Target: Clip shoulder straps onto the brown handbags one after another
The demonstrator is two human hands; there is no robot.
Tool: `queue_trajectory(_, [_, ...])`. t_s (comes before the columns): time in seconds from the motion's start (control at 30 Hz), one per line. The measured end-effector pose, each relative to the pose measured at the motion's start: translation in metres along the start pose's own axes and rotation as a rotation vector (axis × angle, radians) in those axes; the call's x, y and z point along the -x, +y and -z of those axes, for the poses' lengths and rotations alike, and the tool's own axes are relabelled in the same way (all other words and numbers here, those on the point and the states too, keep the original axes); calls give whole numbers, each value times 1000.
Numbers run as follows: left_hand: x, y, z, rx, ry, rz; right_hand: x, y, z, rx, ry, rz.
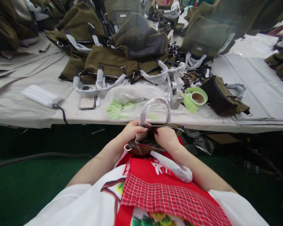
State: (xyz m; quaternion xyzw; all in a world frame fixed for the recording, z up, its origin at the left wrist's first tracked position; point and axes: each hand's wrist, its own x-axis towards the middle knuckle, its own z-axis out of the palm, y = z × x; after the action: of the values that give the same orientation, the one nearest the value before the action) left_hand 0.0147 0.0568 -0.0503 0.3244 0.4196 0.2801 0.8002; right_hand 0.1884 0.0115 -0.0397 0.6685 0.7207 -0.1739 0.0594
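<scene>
A small olive and dark handbag (140,148) rests against the red apron, its zipped mouth gaping. One wrapped handle (155,101) arches up at the far side, while another wrapped handle (179,169) lies toward my body. My left hand (132,131) is closed on the bag's left rim, thumb along the edge near the zipper. My right hand (167,137) reaches into the mouth from the right, and its fingertips are hidden inside. A metal ring (127,147) hangs at the bag's left end.
Several olive bags (110,61) are heaped along the back of the table (37,114). Nearer lie a white power strip (41,95), a phone (87,101), green paper pieces (116,108), a roll of green tape (195,98) and another small bag (223,95). Dark straps and hardware (195,75) sit behind the tape.
</scene>
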Motion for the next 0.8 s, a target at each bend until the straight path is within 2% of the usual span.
queue_trajectory(0.1, [-2, 0, 2, -2, 0, 1, 2, -1, -5, -63, 41, 244])
queue_trajectory(0.2, [-3, 3, 5, -63, 3, -10, 2, -3, -8, -112, -87, 422])
queue_trajectory(0.3, [-5, 12, 13, -301, 88, -120, 7, -6, 4, -129, -183, 516])
queue_trajectory(0.37, [-5, 19, 22, -494, 172, -210, 13, -9, 20, -161, -161, 559])
queue_trajectory(0.43, [-2, 25, 31, -672, 180, -249, 16, -10, 34, -238, -107, 580])
queue_trajectory(0.5, [7, 28, 38, -810, 72, -247, 13, -4, 42, -371, 77, 488])
queue_trajectory(0.6, [27, 30, 45, -915, -159, -250, -6, 19, 43, -581, 568, 158])
queue_trajectory(0.63, [34, 30, 46, -940, -219, -255, -15, 29, 42, -636, 678, 68])
queue_trajectory(0.67, [41, 30, 48, -967, -259, -260, -24, 38, 41, -679, 723, 12])
queue_trajectory(0.7, [47, 31, 50, -993, -284, -264, -33, 46, 40, -698, 706, -10])
queue_trajectory(0.77, [54, 31, 53, -1024, -304, -275, -49, 54, 39, -599, 562, 8])
queue_trajectory(0.8, [56, 32, 54, -1030, -301, -278, -55, 53, 38, -461, 460, 36])
